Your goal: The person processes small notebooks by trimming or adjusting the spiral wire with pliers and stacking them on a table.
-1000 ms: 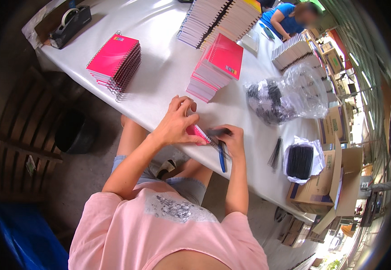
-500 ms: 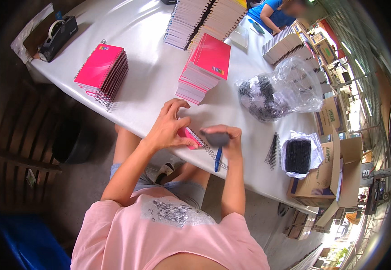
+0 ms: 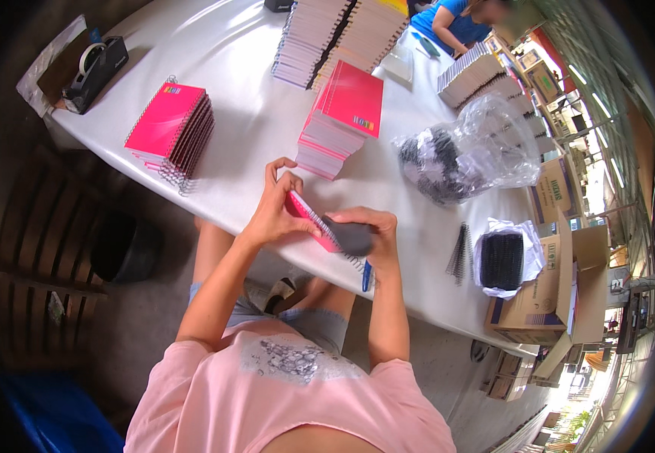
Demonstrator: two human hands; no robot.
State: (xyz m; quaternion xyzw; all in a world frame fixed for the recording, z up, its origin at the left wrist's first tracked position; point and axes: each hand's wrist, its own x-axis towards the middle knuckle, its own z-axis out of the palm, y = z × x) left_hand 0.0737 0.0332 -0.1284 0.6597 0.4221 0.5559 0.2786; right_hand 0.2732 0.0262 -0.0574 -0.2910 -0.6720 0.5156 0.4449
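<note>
My left hand grips a pink notebook held on edge over the front of the white table. Against the notebook's right end, my right hand is closed on a dark tool, and a blue handle sticks down below it. A wire spiral shows along the notebook's lower edge. A stack of pink notebooks without spirals lies just beyond my hands. A pile of spiral-bound pink notebooks sits further left.
A clear bag of black spirals lies right of my hands, with loose black spirals and an open cardboard box near the table's right end. Tall notebook stacks stand at the back. A tape dispenser sits far left. Another person works beyond.
My hands and the notebook keep much the same hold; the view has shifted slightly, and the dark tool sits more over the notebook's right end.
</note>
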